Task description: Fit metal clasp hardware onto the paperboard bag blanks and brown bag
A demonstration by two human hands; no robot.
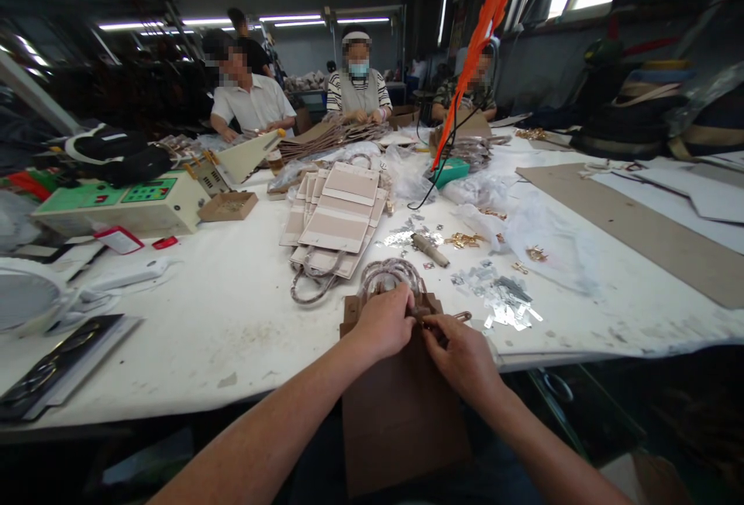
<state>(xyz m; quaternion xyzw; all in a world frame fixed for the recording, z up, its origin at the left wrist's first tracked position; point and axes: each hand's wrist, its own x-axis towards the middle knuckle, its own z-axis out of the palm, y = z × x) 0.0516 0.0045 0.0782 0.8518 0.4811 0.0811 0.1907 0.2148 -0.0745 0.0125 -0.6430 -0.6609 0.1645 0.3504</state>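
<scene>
A brown bag panel point(401, 420) hangs over the table's front edge with its upper end on the tabletop. Braided handles point(395, 266) loop up beyond that end. My left hand point(384, 324) is closed on the panel's top edge near the handles. Close beside it my right hand point(462, 350) pinches something small at the same edge; fingers hide most of it. A slim metal loop point(463, 316) sticks out past the right fingers. Flat silver metal plates point(508, 300) lie scattered to the right of the hands.
Beige handled bag panels point(340, 207) lie stacked ahead. Beyond the hands are a tan wrapped roll point(430, 249), gold fittings point(463, 240) and plastic bags point(552, 238). A machine point(128, 203) stands left, and an orange strip point(473, 56) hangs down. Several people sit across the table.
</scene>
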